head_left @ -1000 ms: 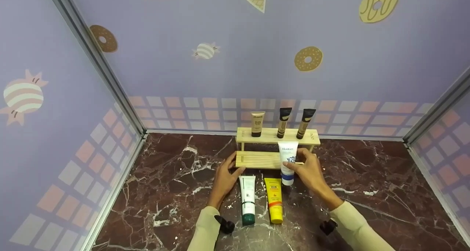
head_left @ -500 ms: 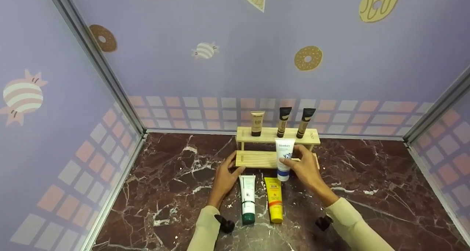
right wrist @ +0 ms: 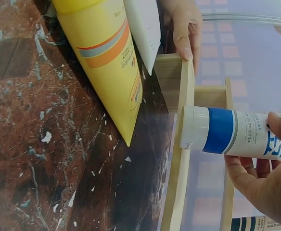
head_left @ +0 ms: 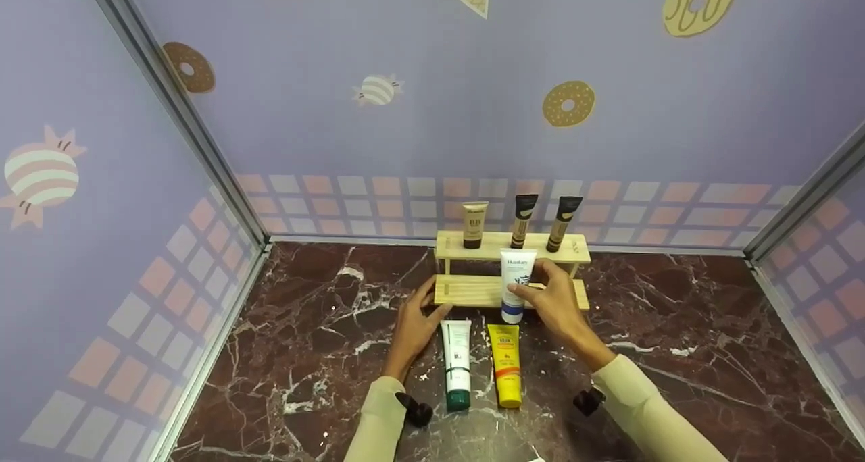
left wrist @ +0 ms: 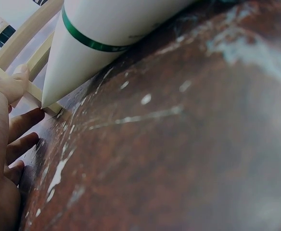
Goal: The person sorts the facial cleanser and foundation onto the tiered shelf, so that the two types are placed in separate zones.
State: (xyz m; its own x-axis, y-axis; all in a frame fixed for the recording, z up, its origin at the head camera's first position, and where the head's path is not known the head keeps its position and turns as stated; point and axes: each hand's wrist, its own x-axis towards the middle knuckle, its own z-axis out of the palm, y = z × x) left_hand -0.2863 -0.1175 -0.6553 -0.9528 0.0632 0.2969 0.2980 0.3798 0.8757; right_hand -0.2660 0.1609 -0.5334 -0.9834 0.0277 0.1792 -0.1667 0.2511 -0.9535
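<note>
My right hand (head_left: 557, 303) grips a white squeeze tube (head_left: 516, 273) with a blue band, held upright, cap down, in front of the wooden two-tier rack's lower shelf (head_left: 466, 291). In the right wrist view, the tube's cap (right wrist: 194, 127) is at the shelf's front edge; whether they touch I cannot tell. At the rack's left end, my left hand (head_left: 413, 323) holds the lower shelf, thumb at the front and fingers along the end. A white tube with a green cap (head_left: 457, 361) and a yellow tube (head_left: 506, 367) lie on the table before the rack.
On the upper shelf (head_left: 497, 244) stand a beige tube (head_left: 474, 224) and two black-topped tubes, one at the right (head_left: 562, 224). Dark red marble-patterned tabletop (head_left: 324, 354) surrounds the rack. Purple panels (head_left: 405, 144) enclose the back and sides.
My right hand has moved the white and blue tube leftward and slightly up, toward the middle of the lower shelf. The left hand has stayed at the rack's left end.
</note>
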